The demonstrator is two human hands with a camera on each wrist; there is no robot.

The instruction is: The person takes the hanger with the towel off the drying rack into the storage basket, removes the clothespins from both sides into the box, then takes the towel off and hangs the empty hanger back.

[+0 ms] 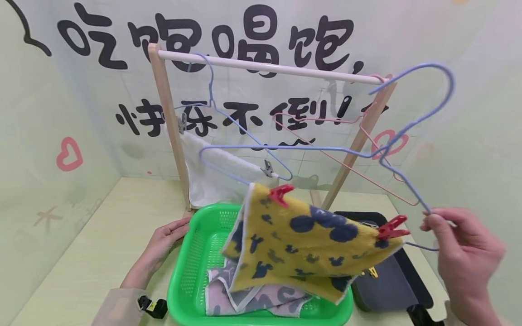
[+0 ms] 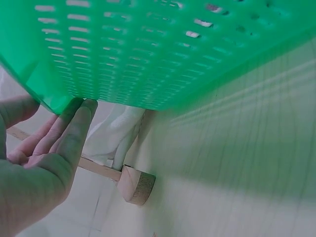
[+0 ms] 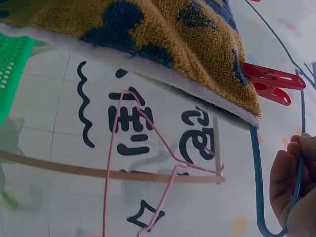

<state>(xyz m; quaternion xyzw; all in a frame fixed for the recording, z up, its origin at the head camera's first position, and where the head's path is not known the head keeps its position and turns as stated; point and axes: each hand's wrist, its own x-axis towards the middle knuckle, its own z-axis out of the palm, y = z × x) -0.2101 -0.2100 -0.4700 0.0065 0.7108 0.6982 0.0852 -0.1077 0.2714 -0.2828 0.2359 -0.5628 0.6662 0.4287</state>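
My right hand [image 1: 469, 249] pinches the blue hanger [image 1: 310, 148] near one end of its frame, holding it raised and tilted. A yellow towel [image 1: 310, 244] with dark blue patterns hangs from it by two red clothespins [image 1: 393, 227]. In the right wrist view, one red clothespin [image 3: 271, 83] joins towel and hanger beside the fingers. Below the towel stands a green basket [image 1: 183, 267], with a pink and grey cloth [image 1: 261, 294] inside. My left hand [image 1: 165, 240] lies at the basket's left side; the left wrist view shows its fingers [image 2: 74, 128] fairly straight, touching the basket.
Behind the basket, a rack with a white rod [image 1: 261, 66] and wooden posts carries a blue hanger [image 1: 236, 122] with a clipped white towel [image 1: 216, 172], and a pink hanger [image 1: 322, 120]. A dark tray [image 1: 387, 285] holding a yellow clip [image 1: 373, 272] lies right of the basket.
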